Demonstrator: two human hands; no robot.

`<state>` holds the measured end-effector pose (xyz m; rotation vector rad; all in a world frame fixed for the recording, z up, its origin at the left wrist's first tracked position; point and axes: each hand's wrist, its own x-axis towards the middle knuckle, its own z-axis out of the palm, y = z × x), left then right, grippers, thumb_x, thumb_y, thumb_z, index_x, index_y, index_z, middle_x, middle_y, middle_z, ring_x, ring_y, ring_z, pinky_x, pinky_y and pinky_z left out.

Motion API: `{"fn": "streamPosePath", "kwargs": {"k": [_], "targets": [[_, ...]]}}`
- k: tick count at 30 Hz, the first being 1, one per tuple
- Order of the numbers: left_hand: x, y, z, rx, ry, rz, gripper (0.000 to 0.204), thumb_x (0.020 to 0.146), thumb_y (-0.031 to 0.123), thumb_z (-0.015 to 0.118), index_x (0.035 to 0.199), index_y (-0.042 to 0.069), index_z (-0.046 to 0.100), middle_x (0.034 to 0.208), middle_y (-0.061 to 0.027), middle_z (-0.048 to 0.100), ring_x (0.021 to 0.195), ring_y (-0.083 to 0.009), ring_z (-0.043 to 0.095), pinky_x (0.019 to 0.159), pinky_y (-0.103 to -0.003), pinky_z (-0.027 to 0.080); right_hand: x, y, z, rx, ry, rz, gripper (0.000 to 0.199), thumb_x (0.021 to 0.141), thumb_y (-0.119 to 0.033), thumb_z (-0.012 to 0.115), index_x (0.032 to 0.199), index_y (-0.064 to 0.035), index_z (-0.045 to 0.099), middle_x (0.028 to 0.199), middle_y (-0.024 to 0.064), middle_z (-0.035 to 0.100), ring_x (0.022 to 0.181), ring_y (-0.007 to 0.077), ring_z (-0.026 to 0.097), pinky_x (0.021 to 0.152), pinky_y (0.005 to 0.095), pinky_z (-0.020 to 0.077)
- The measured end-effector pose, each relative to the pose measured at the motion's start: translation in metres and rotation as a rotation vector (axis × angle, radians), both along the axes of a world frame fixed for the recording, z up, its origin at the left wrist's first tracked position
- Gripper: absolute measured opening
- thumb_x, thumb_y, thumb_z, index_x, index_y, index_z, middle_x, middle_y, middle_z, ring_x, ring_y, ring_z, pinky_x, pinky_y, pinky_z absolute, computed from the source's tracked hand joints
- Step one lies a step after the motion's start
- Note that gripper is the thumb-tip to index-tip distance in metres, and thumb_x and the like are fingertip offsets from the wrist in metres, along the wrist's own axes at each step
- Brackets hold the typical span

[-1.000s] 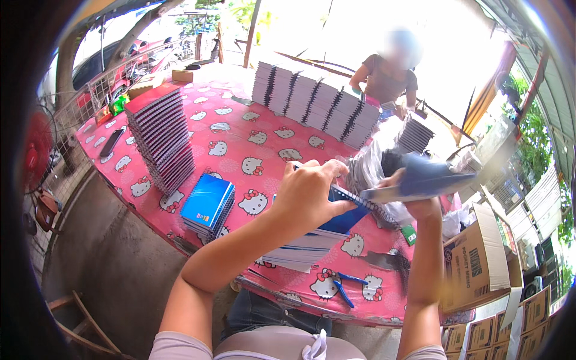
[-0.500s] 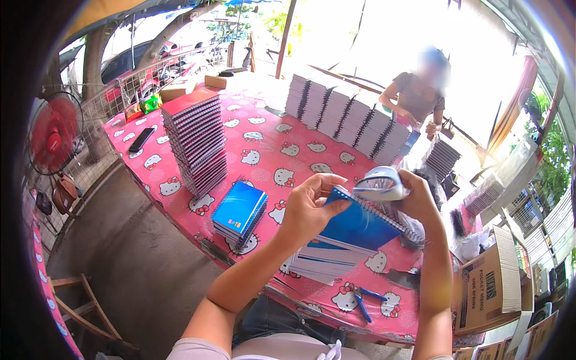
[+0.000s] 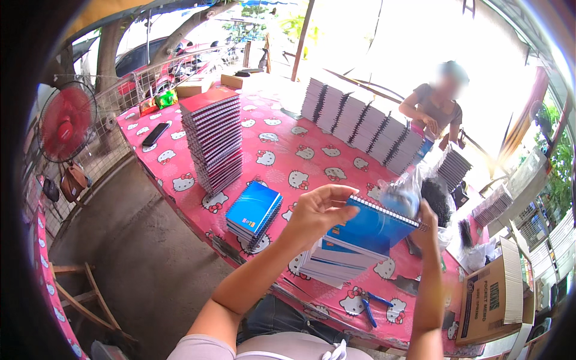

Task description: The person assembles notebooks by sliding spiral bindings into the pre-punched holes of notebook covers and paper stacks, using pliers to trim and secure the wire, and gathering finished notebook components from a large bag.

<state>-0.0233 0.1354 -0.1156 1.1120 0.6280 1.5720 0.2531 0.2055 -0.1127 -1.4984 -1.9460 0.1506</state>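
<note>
My left hand (image 3: 324,213) pinches the upper left corner of a blue spiral notebook (image 3: 379,227), which is tilted with its coil along the top. At the coil's right end is my right hand (image 3: 426,227), fingers closed. Beside those fingers, behind the notebook, a blue-and-white rounded tool (image 3: 401,201) is smeared by motion; it appears to be in the right hand, though its grip is hidden. Under the held notebook lies a pile of notebooks (image 3: 336,268) with white page edges. Blue-handled pliers (image 3: 370,308) rest near the table's front edge.
A low stack of blue notebooks (image 3: 254,210) and a tall red-topped stack (image 3: 213,141) stand leftward on the pink table. A row of bound page blocks (image 3: 360,126) spans the back. A phone (image 3: 156,134), black coils (image 3: 437,201), a cardboard box (image 3: 495,294) and a co-worker (image 3: 437,108) are around.
My right hand has moved down to the coil's right end. The blue-and-white tool has shifted from the coil's left part to behind its right part. The whole view has shifted slightly.
</note>
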Motion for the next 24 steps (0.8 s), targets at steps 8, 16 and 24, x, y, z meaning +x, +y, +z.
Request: {"fn": "streamPosePath", "kwargs": {"k": [8, 16, 24], "targets": [[0.025, -0.028, 0.055, 0.935, 0.460, 0.351, 0.021, 0.075, -0.002, 0.072, 0.094, 0.007, 0.066, 0.092, -0.0087, 0.068, 0.086, -0.0194, 0.064, 0.070, -0.026, 0.053, 0.057, -0.086, -0.147, 0.011, -0.346, -0.147, 0.083, 0.069, -0.035, 0.077, 0.133, -0.0010, 0.037, 0.133, 0.0220, 0.043, 0.124, 0.0427, 0.039, 0.101, 0.0503, 0.0355], [0.043, -0.040, -0.036, 0.698, 0.606, 0.422, 0.030, 0.068, -0.003, 0.077, 0.095, 0.005, 0.064, 0.094, -0.0096, 0.068, 0.084, -0.0205, 0.063, 0.068, -0.028, 0.052, 0.024, -0.202, -0.160, -0.159, -0.249, -0.046, 0.056, 0.080, -0.026, 0.069, 0.125, 0.0018, 0.048, 0.121, 0.0201, 0.051, 0.109, 0.0371, 0.048, 0.093, 0.0456, 0.0382], [0.043, -0.043, -0.028, 0.770, 0.680, 0.414, 0.024, 0.068, -0.006, 0.075, 0.090, 0.004, 0.069, 0.094, -0.0096, 0.070, 0.080, -0.0206, 0.063, 0.068, -0.029, 0.051, -0.028, -0.188, -0.029, 0.107, 0.175, 0.191, 0.046, 0.080, -0.017, 0.066, 0.120, 0.0013, 0.054, 0.111, 0.0198, 0.056, 0.101, 0.0346, 0.054, 0.087, 0.0410, 0.0441]]}}
